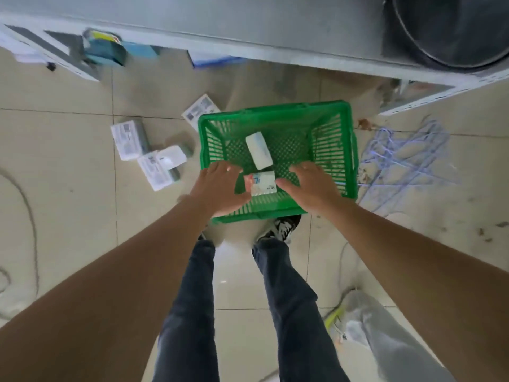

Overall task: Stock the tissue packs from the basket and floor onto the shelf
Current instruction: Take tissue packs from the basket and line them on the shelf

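Observation:
A green plastic basket [325, 125] stands on the tiled floor in front of my feet. Two tissue packs lie inside it: a plain white one [259, 150] and a smaller one with red and blue print [261, 183]. My left hand [217, 188] and my right hand [311, 183] hover over the basket's near side, fingers apart, on either side of the printed pack and holding nothing. Several more packs lie on the floor to the left [129, 139], [162, 166], and one [199, 110] lies behind the basket's left corner. The grey metal shelf [248, 45] runs across the top.
Teal packs [106, 49] sit on a low shelf level at the upper left. Blue wire hangers [407, 158] lie right of the basket. A dark round bin [454, 31] stands at the top right. A plastic bag [380, 332] lies at the lower right, a cable [30, 205] at the left.

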